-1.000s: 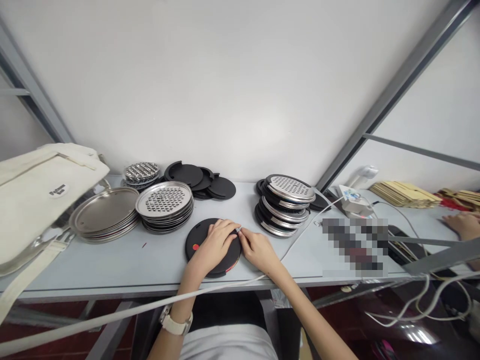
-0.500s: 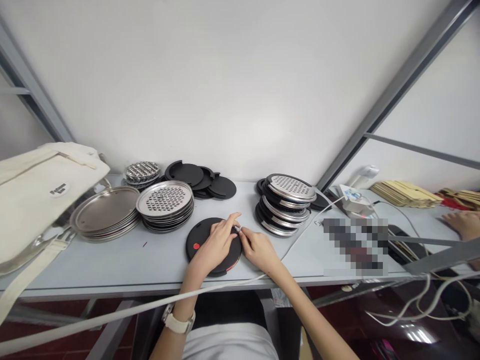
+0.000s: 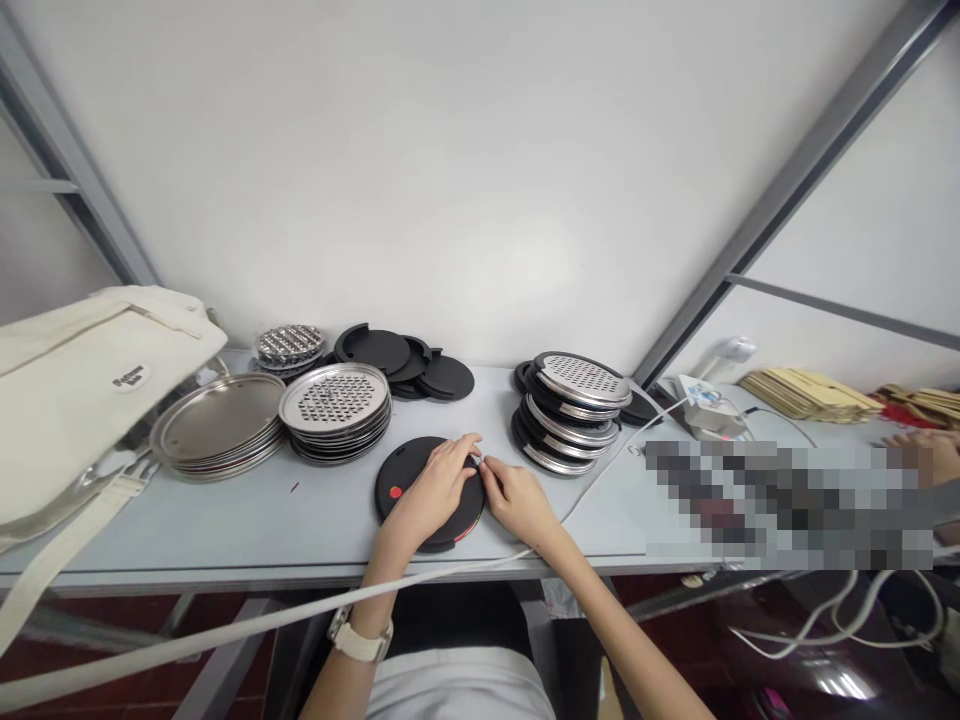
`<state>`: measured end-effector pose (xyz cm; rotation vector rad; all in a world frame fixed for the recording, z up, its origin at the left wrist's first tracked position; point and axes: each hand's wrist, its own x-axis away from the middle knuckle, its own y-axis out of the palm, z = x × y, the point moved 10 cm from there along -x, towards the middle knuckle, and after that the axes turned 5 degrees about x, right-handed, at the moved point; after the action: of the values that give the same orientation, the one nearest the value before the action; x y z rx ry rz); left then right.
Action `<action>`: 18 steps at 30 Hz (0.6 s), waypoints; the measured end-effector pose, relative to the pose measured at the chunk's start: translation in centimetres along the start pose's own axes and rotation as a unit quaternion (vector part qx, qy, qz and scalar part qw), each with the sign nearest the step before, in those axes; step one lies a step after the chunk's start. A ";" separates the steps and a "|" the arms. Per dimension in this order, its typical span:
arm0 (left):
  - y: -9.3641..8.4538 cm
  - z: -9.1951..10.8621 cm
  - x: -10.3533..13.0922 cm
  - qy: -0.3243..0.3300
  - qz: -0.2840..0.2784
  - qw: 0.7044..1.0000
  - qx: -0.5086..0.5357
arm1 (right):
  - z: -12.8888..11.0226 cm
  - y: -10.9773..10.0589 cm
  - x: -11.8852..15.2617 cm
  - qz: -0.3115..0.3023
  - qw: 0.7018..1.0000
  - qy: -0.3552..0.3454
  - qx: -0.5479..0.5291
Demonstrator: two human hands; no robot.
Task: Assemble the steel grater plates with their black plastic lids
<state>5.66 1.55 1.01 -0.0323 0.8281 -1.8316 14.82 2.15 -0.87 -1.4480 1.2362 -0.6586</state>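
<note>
A round black disc (image 3: 412, 465) with an orange-red dot lies on the grey table near its front edge. My left hand (image 3: 442, 482) rests over its right part, fingers bent and close together at the rim. At the disc's right edge, my right hand (image 3: 516, 495) is closed, thumb and forefinger pinched on something too small to make out. Behind the disc lie loose black round pieces (image 3: 446, 377). To the left stands a stack of perforated metal grater discs (image 3: 335, 398); to the right, a stack of metal and black discs (image 3: 583, 378).
Plain metal plates (image 3: 225, 420) and a cream bag (image 3: 97, 390) are at the left. A white cable (image 3: 262, 622) crosses the front edge. Tan envelopes (image 3: 810, 395) and a white power adapter (image 3: 705, 408) sit at the right, near another person's hand (image 3: 919, 455).
The view has shifted slightly. My left fingers have drawn in a little at the disc's rim; my right hand has barely moved.
</note>
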 end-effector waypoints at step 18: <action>0.3 1.0 -0.2 0.039 -0.009 0.997 -0.067 | 0.4 -0.4 -0.1 0.020 0.995 0.006 -0.097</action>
<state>6.40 1.09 1.67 -0.0540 1.0067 -1.8016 15.29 2.32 -0.63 -1.5752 1.3650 -0.5312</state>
